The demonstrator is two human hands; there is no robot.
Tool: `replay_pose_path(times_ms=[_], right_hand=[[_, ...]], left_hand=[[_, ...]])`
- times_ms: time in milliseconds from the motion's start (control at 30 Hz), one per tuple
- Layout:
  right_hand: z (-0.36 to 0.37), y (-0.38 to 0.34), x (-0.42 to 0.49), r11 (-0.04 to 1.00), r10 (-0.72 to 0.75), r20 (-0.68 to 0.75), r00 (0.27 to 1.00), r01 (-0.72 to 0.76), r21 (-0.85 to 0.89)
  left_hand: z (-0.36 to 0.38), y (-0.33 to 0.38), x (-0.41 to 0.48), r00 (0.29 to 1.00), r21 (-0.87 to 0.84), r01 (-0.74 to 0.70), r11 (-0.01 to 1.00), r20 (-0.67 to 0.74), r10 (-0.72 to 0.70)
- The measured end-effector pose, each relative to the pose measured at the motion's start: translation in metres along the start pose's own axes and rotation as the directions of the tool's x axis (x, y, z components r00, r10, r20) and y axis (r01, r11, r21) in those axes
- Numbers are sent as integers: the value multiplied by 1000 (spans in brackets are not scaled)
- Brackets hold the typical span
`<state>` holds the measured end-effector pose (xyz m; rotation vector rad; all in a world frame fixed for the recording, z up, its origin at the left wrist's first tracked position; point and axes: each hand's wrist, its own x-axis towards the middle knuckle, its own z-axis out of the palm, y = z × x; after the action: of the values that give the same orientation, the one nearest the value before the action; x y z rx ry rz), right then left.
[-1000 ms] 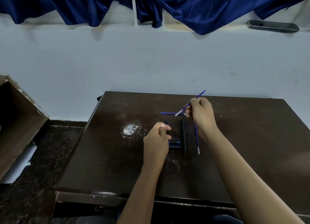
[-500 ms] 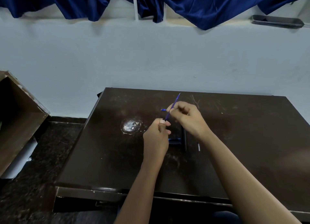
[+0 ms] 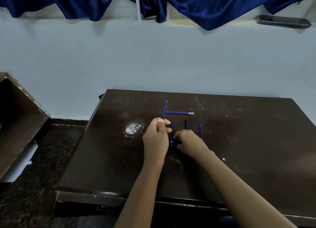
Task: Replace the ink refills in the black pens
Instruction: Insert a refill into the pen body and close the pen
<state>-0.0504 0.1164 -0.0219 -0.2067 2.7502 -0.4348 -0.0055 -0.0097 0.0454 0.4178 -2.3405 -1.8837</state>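
**Over the dark table: refill seated, next part sought**

Nearest, right hand (image 3: pixel 189 143) curled down onto small black pen parts (image 3: pixel 172 143), grip unclear. Just beyond, left hand (image 3: pixel 156 135) clamped on barrel, blue refill (image 3: pixel 165 109) jutting upward, likely for closing. Beside: black pen (image 3: pixel 186 124), loose refill (image 3: pixel 200 131). Farthest: spare refill (image 3: pixel 179 113).

On the table (image 3: pixel 239 150), one refill (image 3: pixel 179 113) lies crosswise toward the far edge; nearer, a pen (image 3: pixel 186 124) lies lengthwise, a second refill (image 3: pixel 200 131) just to its right; both hands sit left of that pen; a box (image 3: pixel 18 118) stands off the table's left
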Motion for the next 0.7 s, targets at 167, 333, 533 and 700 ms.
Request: replay_pose_path(times_ms=[167,333,533,700], right_hand=[[1,2,2,998,37,28,999,-39,57],[-20,-7,-9,933,120,-158,980,-57,354],[-78,-28,-28,75,331,-256,908,245,967],[-95,-37,-37,-122,347,-226,910,282,952]], left_hand=[[-1,0,1,1000,21,4,1000,5,-5],[-2,-2,2,1000,19,1,1000,4,-1],[3,-8,3,994,13,6,1000,108,-8],[6,-10,3,988,28,1,1000,151,-5]])
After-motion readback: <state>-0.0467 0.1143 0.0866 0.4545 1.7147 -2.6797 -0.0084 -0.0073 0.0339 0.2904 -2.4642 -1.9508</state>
